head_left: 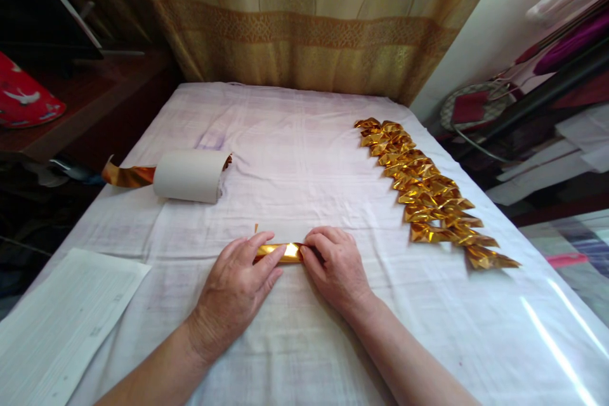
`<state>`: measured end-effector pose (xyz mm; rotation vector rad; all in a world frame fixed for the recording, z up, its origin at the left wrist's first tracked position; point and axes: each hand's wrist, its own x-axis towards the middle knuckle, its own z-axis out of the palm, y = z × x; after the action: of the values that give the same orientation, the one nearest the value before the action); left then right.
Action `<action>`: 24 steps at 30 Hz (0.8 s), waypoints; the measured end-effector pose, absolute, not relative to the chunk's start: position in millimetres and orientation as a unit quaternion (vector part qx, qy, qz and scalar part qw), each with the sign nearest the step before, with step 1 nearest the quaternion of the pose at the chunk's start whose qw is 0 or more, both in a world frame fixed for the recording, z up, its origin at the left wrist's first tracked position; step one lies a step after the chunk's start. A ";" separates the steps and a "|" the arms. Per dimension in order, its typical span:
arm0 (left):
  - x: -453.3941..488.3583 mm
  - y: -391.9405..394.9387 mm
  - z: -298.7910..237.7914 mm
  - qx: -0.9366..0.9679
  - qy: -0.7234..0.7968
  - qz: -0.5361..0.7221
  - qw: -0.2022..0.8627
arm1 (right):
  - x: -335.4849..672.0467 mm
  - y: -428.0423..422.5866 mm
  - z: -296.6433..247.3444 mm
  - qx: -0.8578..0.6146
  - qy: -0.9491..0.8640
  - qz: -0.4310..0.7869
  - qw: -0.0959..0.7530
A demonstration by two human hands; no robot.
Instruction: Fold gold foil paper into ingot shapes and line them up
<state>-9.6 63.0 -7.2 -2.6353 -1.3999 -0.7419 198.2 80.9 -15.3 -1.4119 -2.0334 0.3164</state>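
Head camera view, seen as by one standing at the edge of the cloth. Item: left hand (240, 276), fingers bent, forefinger and thumb gripping the left part of a gold strip. Item: right hand (337, 266), thumb and curled fingers pinching the right end of the same piece. Item: gold strip (285, 252), lying crosswise between the two hands at the middle of the cloth; narrow, flat, mirror-bright, with a white glare along its centre and a darker edge at the right.

Printed matter: white sheet (71, 323), near left, with faint lines and small grey marks along its right side, too faint to read.

Further stock: pale grey roll (190, 176), on its side beyond the left hand, a copper-toned tail (128, 176) running out leftward and crumpled foil at its right end. Folded gold pieces (412, 171), shiny, creased and pointed, overlapping in a slanting row at the right.

Setting: white cloth (295, 133), faintly checked and wrinkled, under all the above; tan curtain (304, 25) with tree figures behind; red container (26, 95) with a white bird-like figure, far left, on a brown cabinet (109, 82).
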 end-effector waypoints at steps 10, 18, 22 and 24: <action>10.6 37.7 -6.2 -0.888 -0.424 -0.170 0.056 | 197.8 81.5 -16.1 -0.546 -0.769 0.116 0.312; 9.1 34.4 -14.6 -0.891 -0.425 -0.156 0.037 | 197.5 81.1 -15.6 -0.549 -0.767 0.113 0.312; 8.8 35.3 -12.7 -0.893 -0.420 -0.157 0.032 | 197.7 81.3 -15.6 -0.549 -0.768 0.108 0.311; 9.0 35.1 -12.5 -0.894 -0.420 -0.154 0.030 | 197.7 81.2 -15.6 -0.551 -0.768 0.110 0.307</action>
<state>9.0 35.1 -12.5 -2.7553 -1.2951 -0.4735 197.7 81.2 -15.6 -1.4568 -2.0324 0.2913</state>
